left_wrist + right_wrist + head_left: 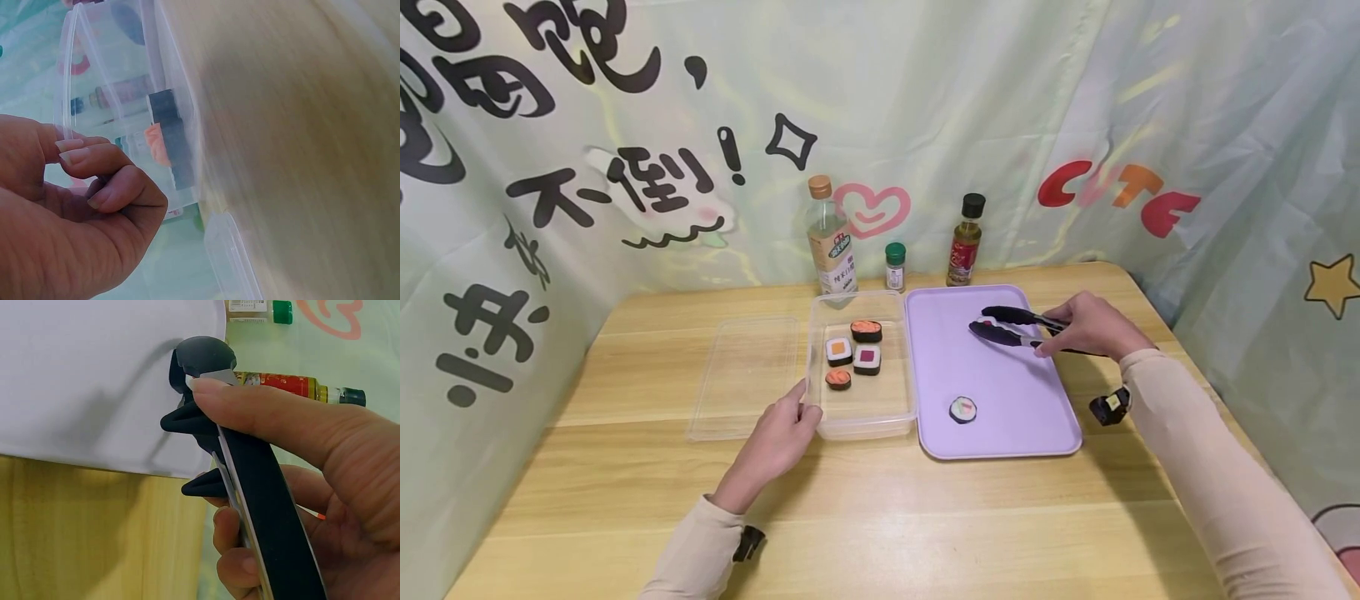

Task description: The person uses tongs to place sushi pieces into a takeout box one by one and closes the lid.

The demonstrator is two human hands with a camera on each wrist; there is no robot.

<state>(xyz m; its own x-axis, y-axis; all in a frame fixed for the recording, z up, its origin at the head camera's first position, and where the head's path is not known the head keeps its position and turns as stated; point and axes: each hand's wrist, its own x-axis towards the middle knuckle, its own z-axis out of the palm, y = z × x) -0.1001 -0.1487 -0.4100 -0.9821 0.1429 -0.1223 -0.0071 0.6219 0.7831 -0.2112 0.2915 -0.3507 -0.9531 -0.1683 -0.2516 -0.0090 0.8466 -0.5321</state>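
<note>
My left hand [784, 433] pinches the near left rim of a clear plastic container [863, 429]; the left wrist view shows the thumb and curled fingers at that rim. Inside lie two orange-topped sushi pieces [867, 331] and two square rolls [867, 359]. My right hand [1086, 325] grips black-and-silver tongs [262, 506] above the far right of a purple tray [1000, 375]. Between the tong tips [992, 336] a small piece of sushi shows, mostly hidden. A round sushi roll [962, 409] lies on the near part of the tray.
A clear lid [741, 379] lies left of the container. Along the back stand a tall bottle [833, 242], a small green-capped shaker [895, 267] and a dark-capped bottle [965, 242]. Behind them hangs a printed curtain [970, 100].
</note>
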